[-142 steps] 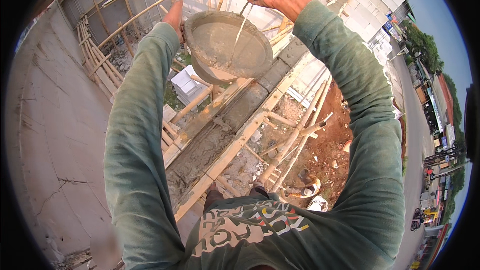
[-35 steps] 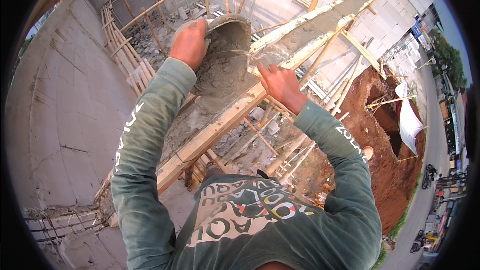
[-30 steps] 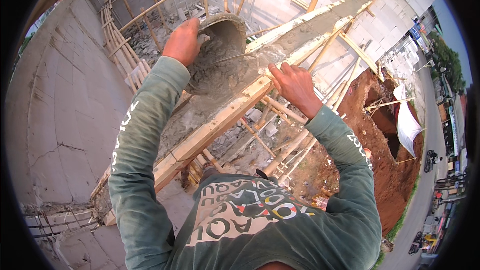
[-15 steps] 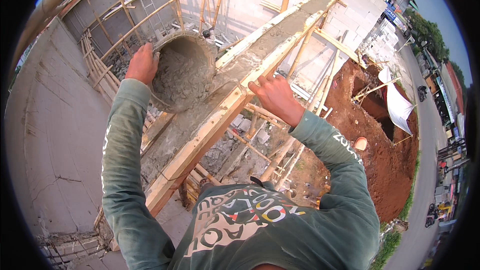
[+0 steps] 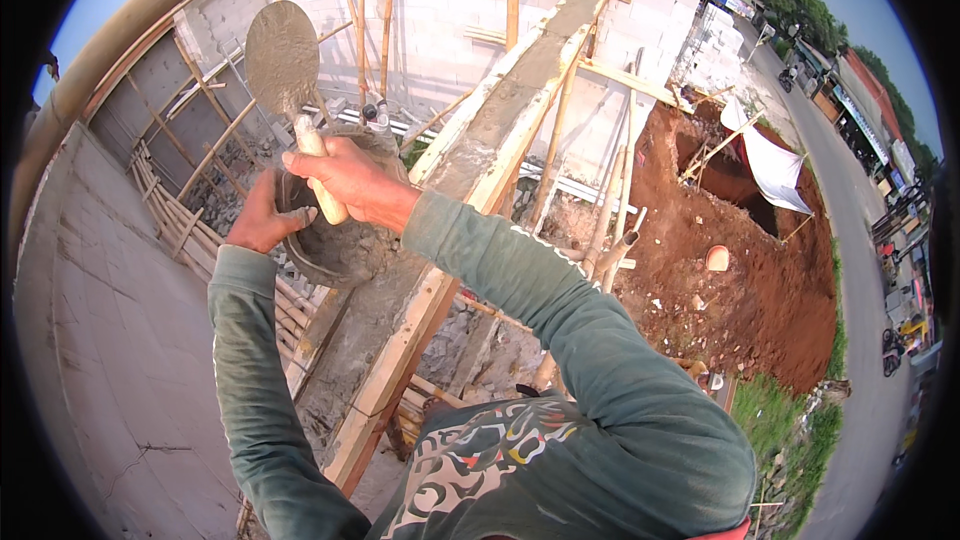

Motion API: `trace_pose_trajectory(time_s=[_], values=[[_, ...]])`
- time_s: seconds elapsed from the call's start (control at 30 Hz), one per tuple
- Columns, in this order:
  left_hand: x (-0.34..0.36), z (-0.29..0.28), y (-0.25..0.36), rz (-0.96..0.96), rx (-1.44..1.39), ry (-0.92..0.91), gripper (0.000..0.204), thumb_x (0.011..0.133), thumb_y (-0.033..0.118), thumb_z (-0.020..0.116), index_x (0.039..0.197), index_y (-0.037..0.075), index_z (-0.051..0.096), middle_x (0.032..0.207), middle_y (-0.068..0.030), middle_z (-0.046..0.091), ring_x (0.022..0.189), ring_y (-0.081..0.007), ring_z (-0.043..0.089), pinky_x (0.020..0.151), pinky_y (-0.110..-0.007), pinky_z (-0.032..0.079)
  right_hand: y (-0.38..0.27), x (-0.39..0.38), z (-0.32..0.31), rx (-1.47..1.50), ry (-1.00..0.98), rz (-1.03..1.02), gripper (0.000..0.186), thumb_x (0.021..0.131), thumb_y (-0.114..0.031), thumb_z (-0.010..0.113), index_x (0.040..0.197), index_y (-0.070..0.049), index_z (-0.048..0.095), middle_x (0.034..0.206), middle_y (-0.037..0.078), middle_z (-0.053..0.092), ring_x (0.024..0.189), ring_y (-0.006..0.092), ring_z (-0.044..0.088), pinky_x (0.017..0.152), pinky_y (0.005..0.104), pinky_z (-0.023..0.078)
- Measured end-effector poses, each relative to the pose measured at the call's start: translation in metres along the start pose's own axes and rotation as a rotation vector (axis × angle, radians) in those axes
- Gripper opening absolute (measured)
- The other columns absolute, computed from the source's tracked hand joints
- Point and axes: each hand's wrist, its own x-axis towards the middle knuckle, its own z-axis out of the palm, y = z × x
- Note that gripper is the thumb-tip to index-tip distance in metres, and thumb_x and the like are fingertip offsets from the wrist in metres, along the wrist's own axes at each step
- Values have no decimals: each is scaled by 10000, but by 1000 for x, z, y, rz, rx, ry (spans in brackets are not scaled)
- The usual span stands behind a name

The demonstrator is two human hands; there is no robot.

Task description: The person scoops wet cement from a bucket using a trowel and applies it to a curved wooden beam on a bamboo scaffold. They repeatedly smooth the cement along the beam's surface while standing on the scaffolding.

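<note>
My right hand (image 5: 358, 183) is closed round the pale wooden handle of a trowel (image 5: 283, 58). Its rounded blade points up and away, coated in grey mortar. Just beneath it, a round bucket (image 5: 318, 265) smeared with grey mix stands tilted on the form; my right hand and forearm cover part of it. My left hand (image 5: 262, 220) grips the bucket's left rim, thumb and fingers on either side. Wet concrete (image 5: 500, 130) fills the long narrow form between two timber boards (image 5: 400, 345), running from below me to the far wall.
Bamboo poles (image 5: 362, 20) rise beyond the bucket before a pale block wall (image 5: 440, 0). A thick bamboo pole (image 5: 130, 30) crosses the upper left, above a grey wall (image 5: 110, 340). Far below right lie a red-earth pit (image 5: 720, 165), a white sheet (image 5: 765, 165) and a road (image 5: 850, 240).
My right hand has left the timber board, moved left over the bucket, and now holds the trowel. My left hand stays at the bucket's rim. The view has shifted somewhat.
</note>
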Motion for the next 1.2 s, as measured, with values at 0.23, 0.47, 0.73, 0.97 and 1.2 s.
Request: trace_pose_trajectory(time_s=[0.23, 0.47, 0.73, 0.97, 1.2], values=[[-12, -23, -96, 68, -543, -42, 772, 703, 325, 790, 1320, 22, 437, 1255, -92, 521, 1139, -254, 514, 1038, -389, 347, 17, 47, 64, 189, 162, 178, 276, 843, -289, 683, 865, -52, 544, 775, 34, 497, 635, 153, 476, 522, 354, 414], [6, -38, -142, -301, -1304, 216, 765, 844, 626, 583, 1182, -54, 494, 1158, -179, 563, 1096, -295, 539, 966, -427, 426, -33, 126, 46, -52, 460, 175, 290, 826, -173, 649, 1021, -10, 510, 948, 118, 518, 809, 261, 565, 689, 483, 504], [19, -64, 5, 182, -1067, -118, 536, 934, 565, 488, 1020, 40, 554, 833, -18, 554, 745, -139, 526, 696, -281, 436, -213, 12, 48, -417, 501, -192, 533, 863, -149, 570, 1340, 10, 393, 1462, 220, 268, 1214, 350, 422, 973, 457, 457], [68, 11, 58, -5, -679, 45, 461, 958, 531, 466, 954, 81, 565, 671, 52, 443, 623, -75, 433, 592, -229, 341, -294, -118, 2, -488, 664, -261, 226, 875, -152, 576, 1028, 5, 522, 891, 92, 558, 712, 172, 563, 552, 275, 538], [196, 182, -9, -52, -11, -53, 599, 865, 592, 550, 1002, 11, 597, 793, -87, 618, 732, -207, 594, 682, -329, 466, -199, -285, -111, -651, 870, -163, 228, 835, -276, 649, 828, -53, 603, 691, -3, 534, 517, 95, 486, 457, 251, 412]])
